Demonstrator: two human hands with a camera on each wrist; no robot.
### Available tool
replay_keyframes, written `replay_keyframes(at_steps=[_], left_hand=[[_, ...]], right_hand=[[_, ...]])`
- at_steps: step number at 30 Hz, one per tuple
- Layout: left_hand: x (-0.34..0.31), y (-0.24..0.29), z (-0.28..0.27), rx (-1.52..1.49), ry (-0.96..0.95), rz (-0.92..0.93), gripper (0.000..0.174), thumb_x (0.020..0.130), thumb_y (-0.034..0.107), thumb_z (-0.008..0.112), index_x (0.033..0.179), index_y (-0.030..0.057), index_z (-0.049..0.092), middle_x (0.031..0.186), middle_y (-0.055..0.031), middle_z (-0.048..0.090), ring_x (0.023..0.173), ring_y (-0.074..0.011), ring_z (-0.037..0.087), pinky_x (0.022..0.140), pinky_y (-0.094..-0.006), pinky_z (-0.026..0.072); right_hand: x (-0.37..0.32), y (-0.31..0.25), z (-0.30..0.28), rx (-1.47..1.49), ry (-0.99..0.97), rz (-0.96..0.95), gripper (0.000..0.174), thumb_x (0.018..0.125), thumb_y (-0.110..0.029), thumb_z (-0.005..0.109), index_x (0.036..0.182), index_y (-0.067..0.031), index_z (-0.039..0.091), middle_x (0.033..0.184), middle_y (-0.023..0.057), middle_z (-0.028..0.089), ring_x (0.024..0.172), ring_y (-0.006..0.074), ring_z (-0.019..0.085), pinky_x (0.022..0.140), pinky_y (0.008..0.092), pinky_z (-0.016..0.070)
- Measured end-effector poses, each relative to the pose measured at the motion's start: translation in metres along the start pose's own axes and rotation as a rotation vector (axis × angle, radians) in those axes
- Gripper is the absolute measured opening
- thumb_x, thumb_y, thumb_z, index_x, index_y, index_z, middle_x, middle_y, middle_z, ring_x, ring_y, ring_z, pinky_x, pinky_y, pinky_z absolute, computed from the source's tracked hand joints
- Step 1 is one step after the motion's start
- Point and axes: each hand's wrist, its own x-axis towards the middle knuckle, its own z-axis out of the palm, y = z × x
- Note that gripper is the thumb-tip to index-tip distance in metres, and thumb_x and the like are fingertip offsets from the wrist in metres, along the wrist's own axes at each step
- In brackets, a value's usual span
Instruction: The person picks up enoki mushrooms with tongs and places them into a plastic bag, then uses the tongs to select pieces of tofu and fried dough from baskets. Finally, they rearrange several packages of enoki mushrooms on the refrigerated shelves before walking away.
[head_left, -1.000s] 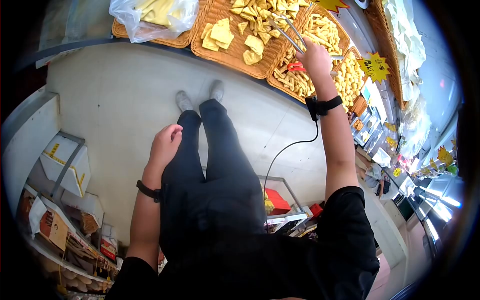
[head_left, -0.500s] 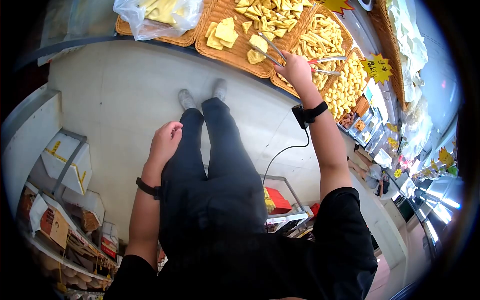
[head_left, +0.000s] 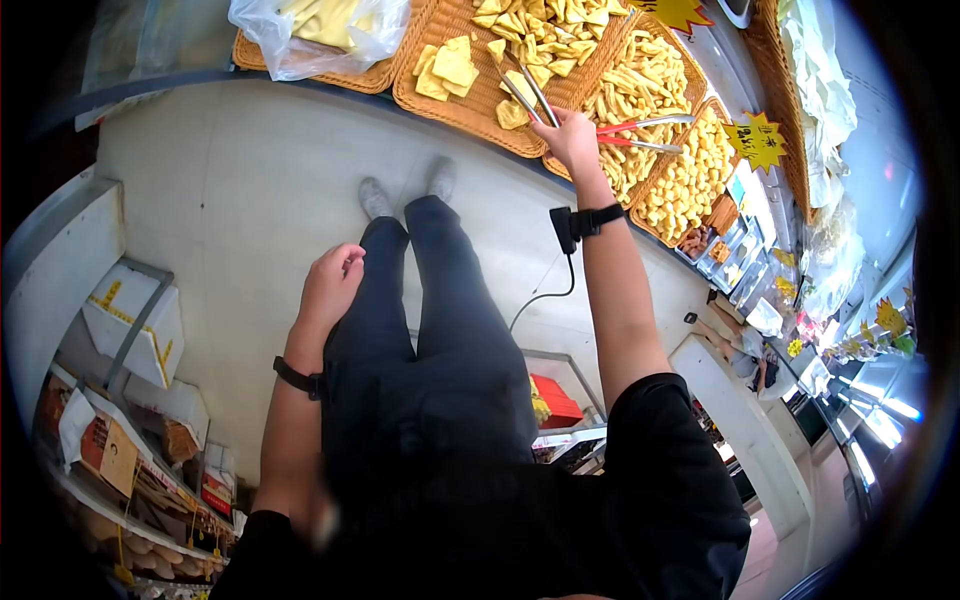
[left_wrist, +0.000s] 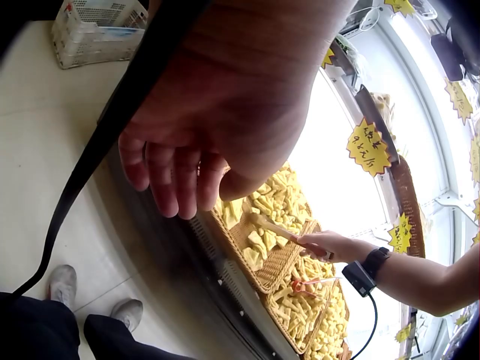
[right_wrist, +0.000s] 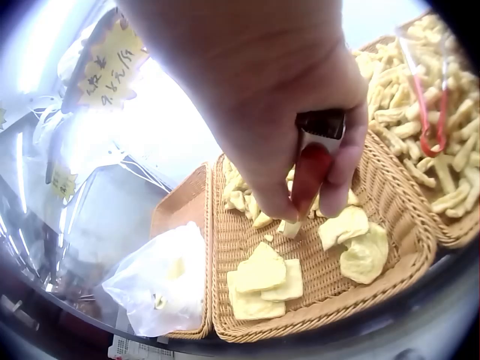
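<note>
My right hand (head_left: 574,142) grips metal tongs (head_left: 541,98), whose tips reach down over the wicker basket (head_left: 478,112) of yellow tofu-like pieces. Close by the tips lie two flat yellow slabs (right_wrist: 363,244). Another cluster of flat squares (right_wrist: 262,279) sits at the basket's near corner, and folded triangular pieces (head_left: 560,35) are heaped toward the back. In the right wrist view, a red part of the tongs' grip (right_wrist: 311,176) shows between thumb and fingers. My left hand (head_left: 332,287) hangs beside my thigh, fingers loosely bent, holding nothing.
Red-handled tongs (head_left: 650,122) rest across a neighbouring basket of yellow strips (head_left: 640,75). Beyond is a heap of small nuggets (head_left: 690,185). A plastic bag (head_left: 310,40) occupies the basket on the left. Shelves with boxes (head_left: 135,320) stand behind me; a yellow price sign (head_left: 755,140) faces the baskets.
My right hand has moved left with the tongs, from over the strips to the basket of flat slabs. The red-handled tongs now show more fully. My left hand stays by my thigh.
</note>
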Motion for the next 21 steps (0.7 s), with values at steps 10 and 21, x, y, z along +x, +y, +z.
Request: replay_keyframes(at_steps=[10,21], left_hand=[[0.004,-0.002,0.006,-0.013,0.003,0.014,0.016,0.092,0.009,0.062,0.104,0.0012,0.066,0.095,-0.0127,0.070,0.081,-0.0246,0.067,0.076,-0.0342,0.0534],[-0.002,0.000,0.009,0.002,0.008,0.014,0.016,0.091,0.009,0.061,0.104,0.0010,0.066,0.093,-0.0124,0.070,0.079,-0.0238,0.067,0.074,-0.0336,0.0534]], right_hand=[[-0.033,0.006,-0.051,-0.070,0.062,0.018,0.045,0.079,-0.036,0.077,0.116,-0.0112,0.073,0.072,0.0108,0.072,0.057,0.0195,0.070,0.062,0.0339,0.0580],[0.007,-0.026,0.003,-0.519,0.143,-0.199,0.039,0.074,-0.035,0.079,0.108,-0.0177,0.073,0.085,0.0132,0.073,0.081,0.0309,0.072,0.073,0.0421,0.0581]])
